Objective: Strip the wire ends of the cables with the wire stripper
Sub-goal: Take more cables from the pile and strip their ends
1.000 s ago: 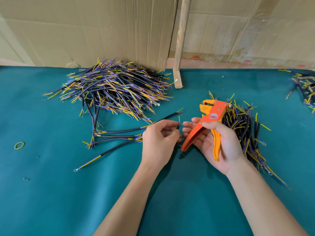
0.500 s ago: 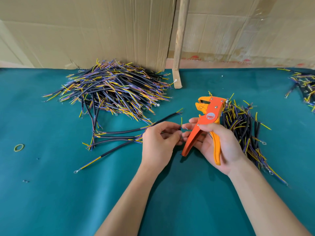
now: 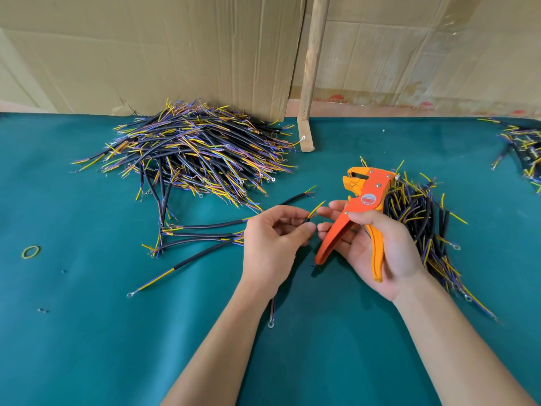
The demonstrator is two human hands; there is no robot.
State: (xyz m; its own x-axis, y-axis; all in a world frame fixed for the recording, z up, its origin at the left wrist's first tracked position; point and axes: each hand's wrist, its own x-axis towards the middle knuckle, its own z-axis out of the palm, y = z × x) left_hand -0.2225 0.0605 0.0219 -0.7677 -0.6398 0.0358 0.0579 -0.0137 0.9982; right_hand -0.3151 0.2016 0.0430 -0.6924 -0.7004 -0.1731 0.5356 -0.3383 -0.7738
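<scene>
My right hand (image 3: 377,247) grips the orange wire stripper (image 3: 361,206) by its handles, jaws pointing up and left. My left hand (image 3: 272,241) pinches a short black cable, whose yellow wire end (image 3: 316,208) sticks up between the two hands. The fingertips of my right hand touch that wire end. The cable's other end with a ring terminal (image 3: 271,324) hangs out below my left wrist. A big heap of cables (image 3: 193,153) lies at the back left, and a smaller pile (image 3: 421,218) sits behind my right hand.
Several loose cables (image 3: 202,232) lie on the teal table cover (image 3: 87,332) left of my left hand. A yellow rubber band (image 3: 30,251) lies far left. More cables (image 3: 524,148) sit at the right edge. Cardboard sheets and a wooden post (image 3: 311,68) stand behind.
The cable end has come up between my hands so its yellow wire shows. The stripper has tilted slightly, its jaws a little higher and to the right.
</scene>
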